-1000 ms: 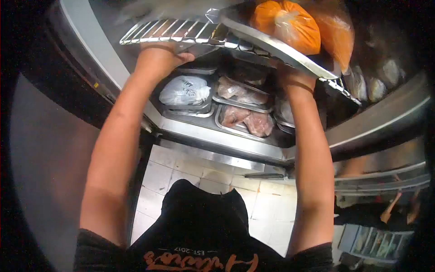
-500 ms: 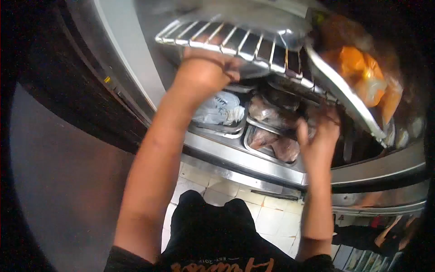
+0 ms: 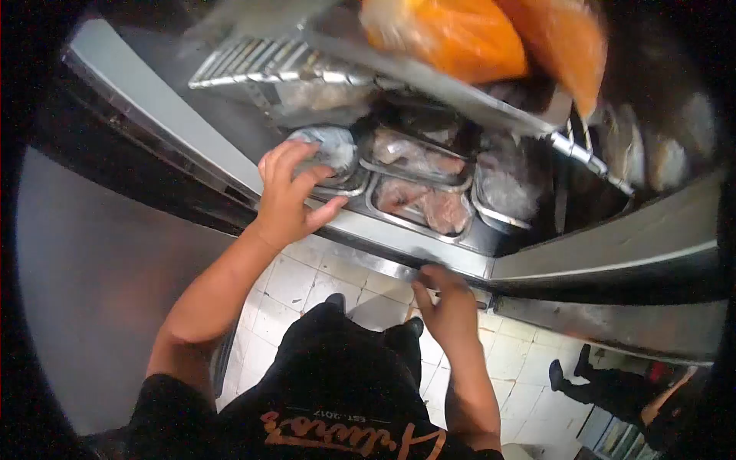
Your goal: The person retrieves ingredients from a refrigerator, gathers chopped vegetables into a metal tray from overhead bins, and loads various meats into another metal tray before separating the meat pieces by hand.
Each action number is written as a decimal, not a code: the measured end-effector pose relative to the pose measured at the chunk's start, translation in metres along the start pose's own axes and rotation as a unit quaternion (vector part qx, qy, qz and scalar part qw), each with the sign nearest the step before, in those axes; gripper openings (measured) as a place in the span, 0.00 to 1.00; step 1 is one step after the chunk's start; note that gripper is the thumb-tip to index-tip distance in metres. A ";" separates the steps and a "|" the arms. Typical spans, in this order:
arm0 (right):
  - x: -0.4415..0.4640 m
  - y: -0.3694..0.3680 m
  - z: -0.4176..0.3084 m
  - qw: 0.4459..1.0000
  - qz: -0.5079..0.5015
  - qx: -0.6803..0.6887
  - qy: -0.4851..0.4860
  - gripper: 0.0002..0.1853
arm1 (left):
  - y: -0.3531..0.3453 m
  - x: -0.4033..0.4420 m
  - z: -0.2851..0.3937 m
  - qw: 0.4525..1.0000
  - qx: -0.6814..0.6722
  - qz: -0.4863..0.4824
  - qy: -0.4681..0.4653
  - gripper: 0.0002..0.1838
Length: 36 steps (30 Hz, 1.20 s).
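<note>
My left hand (image 3: 295,188) is spread over a plastic-wrapped white package (image 3: 328,146) in a metal tray (image 3: 354,186) at the left of the low fridge shelf. Its fingertips reach the package and the tray's edge; whether they press on them I cannot tell. My right hand (image 3: 452,305) hangs in front of the fridge's sill, fingers loosely curled, thumb apart, with nothing seen in it. Between and beyond the hands, bagged pink meat (image 3: 445,211) fills a front tray (image 3: 418,230), and more bagged meat (image 3: 410,153) lies in the tray behind.
Above hangs a wire rack (image 3: 245,77), with large orange bags (image 3: 452,46) on the shelf over it. Another tray with a clear bag (image 3: 506,184) stands right of the meat. The metal sill (image 3: 376,243) borders the tiled floor (image 3: 291,280). A person in dark clothes (image 3: 613,387) is at lower right.
My left hand has come off the wire rack and down to the white package. My right hand has drawn back from the rack toward me. The rack sits lower, and the view has shifted.
</note>
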State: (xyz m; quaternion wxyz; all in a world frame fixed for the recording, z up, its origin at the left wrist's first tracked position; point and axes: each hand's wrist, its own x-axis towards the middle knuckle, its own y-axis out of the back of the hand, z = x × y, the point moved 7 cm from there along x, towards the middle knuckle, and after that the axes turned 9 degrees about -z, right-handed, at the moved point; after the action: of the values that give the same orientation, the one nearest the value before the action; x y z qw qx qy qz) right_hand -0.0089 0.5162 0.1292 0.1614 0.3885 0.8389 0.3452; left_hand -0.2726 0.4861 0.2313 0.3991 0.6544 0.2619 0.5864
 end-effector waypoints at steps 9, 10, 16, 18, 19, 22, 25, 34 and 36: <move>-0.084 0.087 0.007 0.970 0.205 0.101 -0.085 0.08 | -0.122 -0.001 0.046 0.977 -0.181 -0.043 0.107 0.17; -0.047 0.072 -0.007 0.991 0.113 0.023 -0.062 0.15 | -0.126 0.002 0.047 0.977 -0.149 -0.063 0.141 0.19; 0.103 0.004 0.016 0.948 0.156 -0.235 -0.146 0.24 | -0.140 0.004 0.050 0.955 -0.074 -0.052 0.283 0.28; 0.125 -0.005 0.030 0.948 0.111 -0.178 -0.240 0.25 | -0.139 0.007 0.047 0.949 -0.079 -0.037 0.303 0.29; 0.137 -0.020 0.038 0.953 0.076 -0.207 -0.209 0.24 | -0.142 0.002 0.043 0.944 -0.089 -0.036 0.315 0.29; 0.143 -0.028 0.049 0.934 0.051 -0.289 -0.205 0.20 | -0.155 -0.005 0.033 0.940 -0.123 -0.062 0.313 0.33; 0.138 -0.002 0.015 0.933 0.012 -0.315 -0.173 0.22 | -0.146 -0.005 0.022 0.941 -0.127 -0.097 0.298 0.34; 0.061 0.039 -0.001 0.963 -0.129 0.155 -0.177 0.37 | -0.162 0.012 0.051 0.966 -0.041 -0.166 0.193 0.22; 0.007 0.009 0.040 0.898 -0.095 0.404 -0.145 0.32 | -0.168 0.027 0.057 0.942 -0.001 -0.291 0.170 0.26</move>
State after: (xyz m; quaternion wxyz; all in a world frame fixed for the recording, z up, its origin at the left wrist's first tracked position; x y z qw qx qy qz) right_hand 0.0126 0.5435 0.1070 0.1428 0.3844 0.9064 -0.1010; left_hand -0.1916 0.5874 0.1074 0.5020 0.4401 0.5043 0.5478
